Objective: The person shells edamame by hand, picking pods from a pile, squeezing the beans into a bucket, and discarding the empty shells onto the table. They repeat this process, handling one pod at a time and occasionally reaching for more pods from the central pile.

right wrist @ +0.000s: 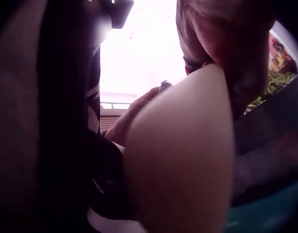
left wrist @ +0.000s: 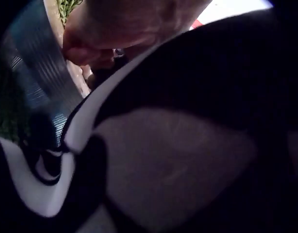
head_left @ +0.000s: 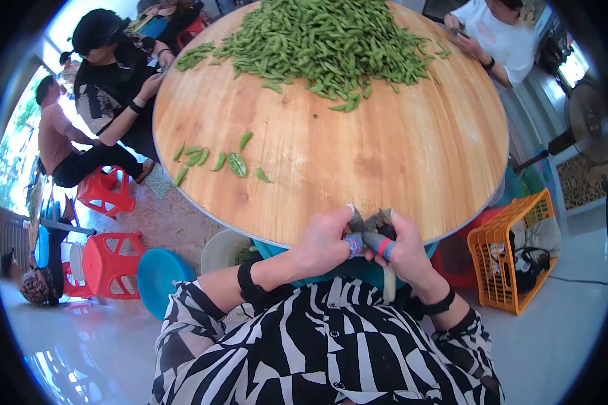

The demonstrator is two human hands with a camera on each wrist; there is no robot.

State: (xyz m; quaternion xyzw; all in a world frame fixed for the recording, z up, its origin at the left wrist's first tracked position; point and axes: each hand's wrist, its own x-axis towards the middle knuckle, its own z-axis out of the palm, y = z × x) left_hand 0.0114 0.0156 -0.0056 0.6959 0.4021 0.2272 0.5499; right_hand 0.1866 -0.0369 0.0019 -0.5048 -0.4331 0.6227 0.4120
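Observation:
Just past the round table's near rim (head_left: 277, 244), both hands meet in the head view, their fingertips together. Grey and dark coverings with coloured bands wrap several fingers. The left hand (head_left: 325, 241) is bent inward against the right fingers; whether it holds anything is hidden. A pale long thing (head_left: 389, 285) hangs below the right hand (head_left: 410, 256), whose fingers curl round its upper end. This pale thing (right wrist: 183, 155) looms large and blurred in the right wrist view, below the right hand (right wrist: 231, 43). The left wrist view shows the left hand (left wrist: 124, 29) partly behind striped cloth.
Green pods (head_left: 324, 47) are heaped at the table's far side; several loose ones (head_left: 194, 156) and a leaf (head_left: 237, 165) lie at left. People sit or stand around it. Below are a blue basin (head_left: 163, 280), a pale bucket (head_left: 224, 258), red stools (head_left: 113, 264) and an orange crate (head_left: 503, 253).

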